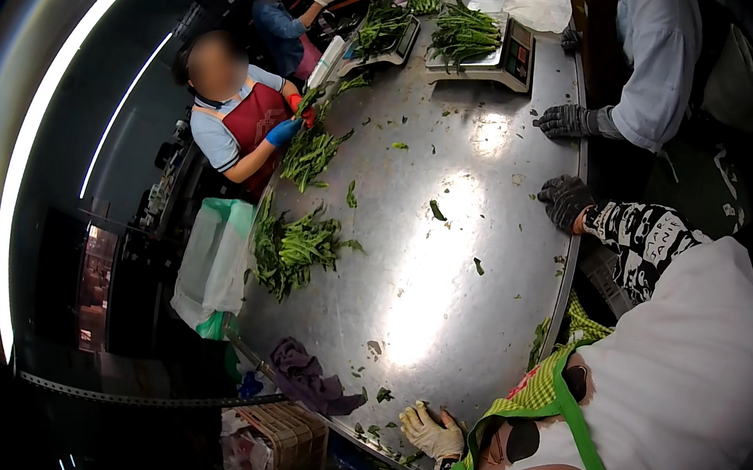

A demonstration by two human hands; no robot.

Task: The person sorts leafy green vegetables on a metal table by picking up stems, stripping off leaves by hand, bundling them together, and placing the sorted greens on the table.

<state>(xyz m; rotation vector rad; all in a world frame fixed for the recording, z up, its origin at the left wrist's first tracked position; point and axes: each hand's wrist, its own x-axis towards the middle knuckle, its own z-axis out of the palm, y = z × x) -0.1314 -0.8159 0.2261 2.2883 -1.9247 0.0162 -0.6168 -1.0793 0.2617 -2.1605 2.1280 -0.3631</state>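
My left hand (433, 431), in a cream glove, lies on the metal table near its bottom edge, fingers apart and nothing in them. Leaf scraps (385, 395) and a crumpled purple cloth (308, 378) are to its left. My right hand (565, 202), in a dark grey glove with a black-and-white sleeve, rests at the table's right edge. Its fingers lie loosely on the metal, with no object seen in them. A small green leaf (437, 210) is the larger scrap towards the table's middle.
The metal table (361, 297) holds leafy greens (293, 250) at left and two scales with greens (465, 35) at top. Across it, a person in a red apron (261, 120) handles greens. A co-worker's grey-gloved hand (569, 121) rests above mine. A plastic-lined bin (214, 260) stands left.
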